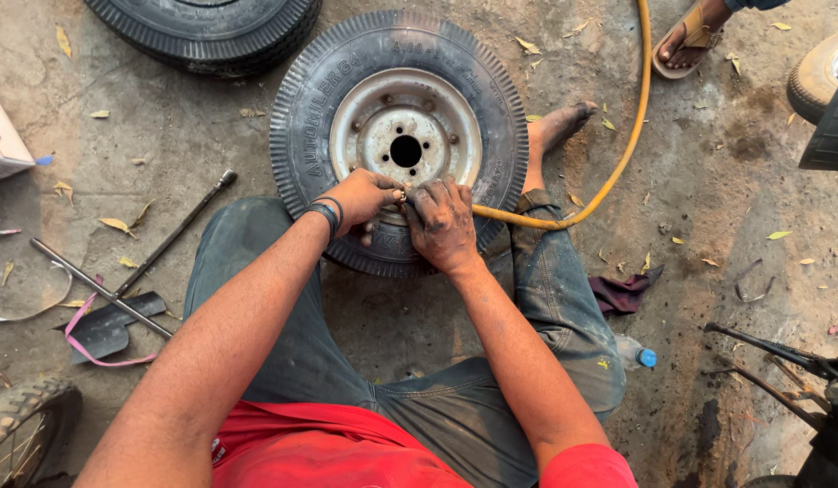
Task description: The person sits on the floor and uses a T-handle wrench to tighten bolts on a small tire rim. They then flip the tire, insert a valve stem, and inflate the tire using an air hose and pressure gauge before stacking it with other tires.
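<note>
A black tyre [329, 108] on a worn silver steel rim [383, 126] lies flat on the ground between my legs. Both my hands meet at the rim's near edge. My left hand [367, 197], with dark bands on the wrist, pinches a small part at the rim, probably the valve. My right hand [443, 224] is closed around the end of a yellow air hose [629, 136] and presses it to the same spot. The hose curves away to the right and up past the tyre. My bare right foot [556, 126] rests beside the tyre.
A second tyre [211, 32] lies at the top. Metal tyre levers [121, 271] and a pink strap [80, 334] lie at left. A dark rag [622, 294] and a bottle [634, 354] sit at right. Another person's sandalled foot [686, 36] is top right.
</note>
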Available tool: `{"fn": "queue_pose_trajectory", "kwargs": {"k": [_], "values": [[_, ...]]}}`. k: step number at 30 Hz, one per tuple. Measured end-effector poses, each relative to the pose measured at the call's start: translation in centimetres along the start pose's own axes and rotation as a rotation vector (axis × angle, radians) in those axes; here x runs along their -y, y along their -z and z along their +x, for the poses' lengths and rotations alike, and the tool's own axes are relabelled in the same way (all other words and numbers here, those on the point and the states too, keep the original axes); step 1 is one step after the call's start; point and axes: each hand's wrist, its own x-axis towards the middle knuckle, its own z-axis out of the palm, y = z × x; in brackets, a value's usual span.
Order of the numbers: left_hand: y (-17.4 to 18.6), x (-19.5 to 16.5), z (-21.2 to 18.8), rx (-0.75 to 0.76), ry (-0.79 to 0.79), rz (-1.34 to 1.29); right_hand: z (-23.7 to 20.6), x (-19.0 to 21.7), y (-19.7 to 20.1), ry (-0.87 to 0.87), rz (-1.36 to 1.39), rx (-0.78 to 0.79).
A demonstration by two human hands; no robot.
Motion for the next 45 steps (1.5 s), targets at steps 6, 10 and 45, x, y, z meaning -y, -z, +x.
{"fn": "queue_pose_trajectory", "kwargs": {"k": [6, 10, 45], "values": [[0.0, -0.1, -0.1, 0.004, 0.007, 0.01, 0.0, -0.1, 0.0, -0.002, 0.019, 0.006], [0.0, -0.2, -0.2, 0.002, 0.031, 0.014, 0.0, -0.1, -0.1, -0.003, 0.012, 0.01], [-0.1, -1.5, -0.9, -0.031, 0.061, 0.029, 14.7, -17.0, 29.5, -0.312, 0.778, -0.591]]}}
